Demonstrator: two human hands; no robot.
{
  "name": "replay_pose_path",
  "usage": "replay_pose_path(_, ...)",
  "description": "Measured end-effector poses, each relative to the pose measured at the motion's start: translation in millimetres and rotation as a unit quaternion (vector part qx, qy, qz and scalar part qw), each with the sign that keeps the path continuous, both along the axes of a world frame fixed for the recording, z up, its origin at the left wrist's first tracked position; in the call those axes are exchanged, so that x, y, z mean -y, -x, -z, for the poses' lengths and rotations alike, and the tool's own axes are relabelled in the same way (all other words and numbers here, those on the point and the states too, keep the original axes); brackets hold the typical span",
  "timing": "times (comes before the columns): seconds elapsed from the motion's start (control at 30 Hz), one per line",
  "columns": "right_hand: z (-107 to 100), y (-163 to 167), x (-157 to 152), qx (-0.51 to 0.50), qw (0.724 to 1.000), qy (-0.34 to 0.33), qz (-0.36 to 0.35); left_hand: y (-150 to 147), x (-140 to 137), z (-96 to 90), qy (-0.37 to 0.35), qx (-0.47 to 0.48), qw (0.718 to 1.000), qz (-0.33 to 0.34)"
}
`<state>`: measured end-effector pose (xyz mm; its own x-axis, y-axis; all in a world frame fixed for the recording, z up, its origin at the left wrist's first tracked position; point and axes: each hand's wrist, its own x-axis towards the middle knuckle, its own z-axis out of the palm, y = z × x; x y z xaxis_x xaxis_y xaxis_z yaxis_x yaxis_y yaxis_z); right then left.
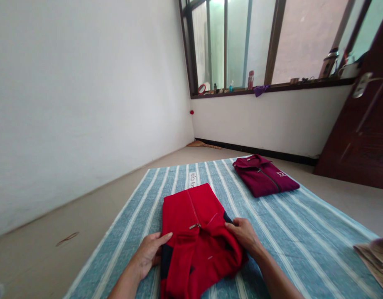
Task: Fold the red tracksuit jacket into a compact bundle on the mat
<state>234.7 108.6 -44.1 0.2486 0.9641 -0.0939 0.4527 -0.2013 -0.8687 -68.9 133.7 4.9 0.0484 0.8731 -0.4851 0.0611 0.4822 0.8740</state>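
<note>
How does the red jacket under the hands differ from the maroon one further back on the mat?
The red jacket is bright red, bunched at its near end and touched by the left hand and right hand. The maroon jacket is darker, neatly folded flat and untouched. Both have zips and lie on the striped mat.

Both my bare forearms reach forward from the bottom of the view, angled in toward each other. My left hand (150,252) lies low, palm down, fingers together and stretched flat, thumb pointing to the right. My right hand (244,233) sits a little farther ahead, knuckles up, fingers curled downward and pinching, wrist slightly bent.
</note>
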Motion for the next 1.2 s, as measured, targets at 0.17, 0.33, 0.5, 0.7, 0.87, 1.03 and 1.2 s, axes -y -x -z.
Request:
replay_pose_path(0.17, 1.9, -0.3, -0.5, 0.0, 1.0, -0.002, 0.001, -1.6, 0.5, -1.4, 0.002, 0.005, 1.0, 0.004)
replay_pose_path(0.33, 2.9, -0.8, -0.8, 0.002, 1.0, -0.004, 0.003, -2.5, 1.1, -1.9, 0.005, 0.01, 1.0, -0.002)
replay_pose_path(0.5, 3.9, -1.0, -1.2, 0.001, 1.0, -0.004, 0.002, -0.8, 0.4, 0.5, -0.001, 0.007, 1.0, 0.005)
replay_pose_path(0.7, 2.7, -0.6, -0.7, 0.003, 1.0, -0.003, -0.002, -2.7, 2.2, -2.9, 0.0, 0.009, 1.0, -0.002)
replay_pose_path(0.87, 2.2, -0.5, -0.3, 0.005, 1.0, 0.001, -0.003, -2.5, 2.2, -2.9, 0.002, 0.005, 1.0, 0.0)
replay_pose_path(1.03, 2.2, 0.0, -0.2, 0.005, 1.0, 0.005, -0.004, -2.0, 1.3, -0.7, -0.001, 0.005, 1.0, -0.001)
replay_pose_path(1.2, 2.7, -0.4, -0.4, 0.01, 1.0, 0.006, -0.005, -2.6, 2.0, -1.9, 0.002, 0.0, 1.0, -0.002)
